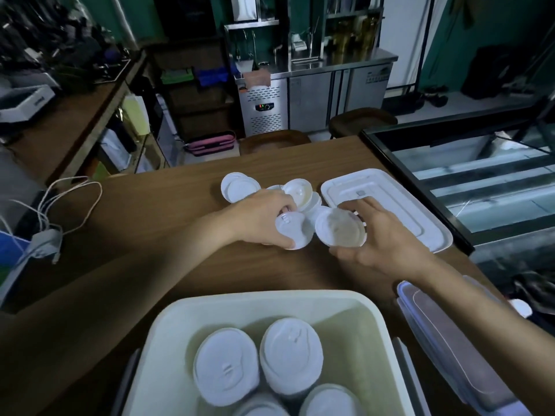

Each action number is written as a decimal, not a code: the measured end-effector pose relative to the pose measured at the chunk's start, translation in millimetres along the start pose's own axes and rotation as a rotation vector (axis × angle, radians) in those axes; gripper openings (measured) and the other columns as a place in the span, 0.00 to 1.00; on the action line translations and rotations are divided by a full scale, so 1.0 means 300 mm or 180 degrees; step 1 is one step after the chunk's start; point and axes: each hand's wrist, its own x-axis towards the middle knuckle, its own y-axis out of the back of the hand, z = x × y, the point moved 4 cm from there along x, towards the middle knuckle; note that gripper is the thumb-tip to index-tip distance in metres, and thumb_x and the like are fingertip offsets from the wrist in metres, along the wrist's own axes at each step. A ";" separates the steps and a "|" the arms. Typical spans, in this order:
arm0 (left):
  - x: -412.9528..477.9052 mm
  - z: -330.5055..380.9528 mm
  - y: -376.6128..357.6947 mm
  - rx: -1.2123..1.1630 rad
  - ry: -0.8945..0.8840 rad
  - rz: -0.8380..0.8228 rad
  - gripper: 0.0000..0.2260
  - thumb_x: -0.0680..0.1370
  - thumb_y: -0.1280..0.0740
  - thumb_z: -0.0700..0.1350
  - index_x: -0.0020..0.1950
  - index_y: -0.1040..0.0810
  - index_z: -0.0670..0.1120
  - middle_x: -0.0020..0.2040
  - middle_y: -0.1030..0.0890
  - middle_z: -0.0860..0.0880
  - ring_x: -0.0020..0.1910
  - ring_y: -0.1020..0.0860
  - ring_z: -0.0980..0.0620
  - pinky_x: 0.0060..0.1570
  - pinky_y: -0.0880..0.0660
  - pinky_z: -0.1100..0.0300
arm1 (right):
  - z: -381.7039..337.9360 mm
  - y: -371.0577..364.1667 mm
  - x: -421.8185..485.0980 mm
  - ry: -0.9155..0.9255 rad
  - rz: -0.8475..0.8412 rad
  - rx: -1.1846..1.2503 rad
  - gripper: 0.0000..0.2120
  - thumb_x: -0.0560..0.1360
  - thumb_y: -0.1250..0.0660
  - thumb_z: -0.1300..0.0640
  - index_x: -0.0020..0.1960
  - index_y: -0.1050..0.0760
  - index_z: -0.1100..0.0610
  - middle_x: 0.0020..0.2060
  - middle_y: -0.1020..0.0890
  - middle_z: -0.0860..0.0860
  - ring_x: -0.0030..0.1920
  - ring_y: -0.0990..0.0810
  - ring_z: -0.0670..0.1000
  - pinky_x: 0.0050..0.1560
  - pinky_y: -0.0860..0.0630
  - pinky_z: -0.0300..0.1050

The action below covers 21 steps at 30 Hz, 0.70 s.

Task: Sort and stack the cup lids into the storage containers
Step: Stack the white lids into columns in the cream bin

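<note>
Two hands each hold one white cup lid over the wooden table (pixel 150 229).
The label (pixel 377 76) on the steel counter (pixel 312 97) at 12 o'clock is too blurred to read. The left hand (pixel 264 219) clamps the sip-hole lid (pixel 292 232), thumb on its near edge and fingers curled over the far edge. The right hand (pixel 381 235) grips the upturned lid (pixel 341 228) just beside it. Loose lids (pixel 240 187) lie at 12 o'clock, a flat cover (pixel 390 199) at 2 o'clock, and the white bin (pixel 377 319) with stacked lids (pixel 225 367) at 6 o'clock.
</note>
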 end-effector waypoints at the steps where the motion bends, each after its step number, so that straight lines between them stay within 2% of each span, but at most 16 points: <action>1: -0.031 0.007 0.032 0.0007 0.0027 0.0061 0.22 0.67 0.22 0.60 0.57 0.22 0.55 0.52 0.23 0.58 0.53 0.23 0.55 0.52 0.20 0.49 | -0.029 0.020 -0.026 0.0069 0.0033 0.0132 0.39 0.63 0.19 0.41 0.69 0.30 0.45 0.61 0.26 0.42 0.59 0.23 0.47 0.59 0.23 0.49; 4: -0.144 0.035 0.114 0.0015 0.0075 0.0271 0.24 0.65 0.22 0.62 0.58 0.22 0.58 0.54 0.23 0.60 0.55 0.23 0.57 0.55 0.20 0.50 | -0.116 0.064 -0.111 0.0183 0.0012 0.0375 0.39 0.63 0.17 0.46 0.70 0.30 0.45 0.60 0.21 0.38 0.57 0.21 0.37 0.57 0.23 0.35; 6: -0.238 0.069 0.159 -0.0066 0.0064 0.0441 0.25 0.65 0.21 0.64 0.58 0.21 0.60 0.55 0.23 0.60 0.55 0.23 0.59 0.55 0.20 0.51 | -0.173 0.086 -0.173 0.0287 -0.0065 0.0458 0.39 0.63 0.17 0.47 0.70 0.30 0.44 0.59 0.21 0.37 0.56 0.21 0.35 0.54 0.24 0.30; 9: -0.399 0.140 0.190 -0.0269 0.0008 0.0573 0.25 0.66 0.20 0.64 0.59 0.21 0.61 0.56 0.21 0.61 0.52 0.21 0.63 0.53 0.19 0.54 | -0.239 0.099 -0.271 0.0453 -0.0216 0.0541 0.39 0.63 0.16 0.47 0.70 0.29 0.43 0.60 0.20 0.38 0.58 0.20 0.38 0.57 0.20 0.39; 12: -0.548 0.205 0.181 -0.0421 -0.0125 0.0535 0.30 0.63 0.24 0.69 0.62 0.22 0.61 0.56 0.20 0.63 0.55 0.20 0.59 0.53 0.18 0.52 | -0.293 0.097 -0.358 0.0631 -0.0363 0.0548 0.38 0.64 0.16 0.47 0.69 0.29 0.41 0.60 0.19 0.39 0.62 0.20 0.43 0.62 0.21 0.50; 17: -0.689 0.241 0.128 -0.0304 -0.0296 0.0356 0.29 0.65 0.22 0.68 0.63 0.22 0.60 0.56 0.21 0.63 0.57 0.21 0.60 0.52 0.21 0.58 | -0.356 0.107 -0.481 0.0699 -0.0494 0.0232 0.38 0.63 0.17 0.48 0.68 0.31 0.38 0.59 0.20 0.34 0.60 0.20 0.40 0.59 0.21 0.48; 20: -0.724 0.275 0.065 -0.0459 -0.0456 0.0177 0.28 0.64 0.20 0.66 0.59 0.21 0.59 0.54 0.20 0.63 0.57 0.22 0.60 0.51 0.23 0.64 | -0.368 0.111 -0.536 0.0640 -0.0490 -0.0236 0.35 0.62 0.19 0.46 0.64 0.31 0.35 0.54 0.20 0.34 0.52 0.18 0.43 0.49 0.18 0.51; 21: -0.731 0.288 0.040 -0.0460 -0.0496 0.0038 0.27 0.64 0.20 0.66 0.59 0.21 0.60 0.54 0.20 0.63 0.57 0.22 0.61 0.52 0.24 0.65 | -0.374 0.110 -0.552 0.0653 -0.0505 -0.0406 0.36 0.62 0.19 0.45 0.65 0.32 0.34 0.54 0.20 0.34 0.52 0.18 0.43 0.49 0.19 0.50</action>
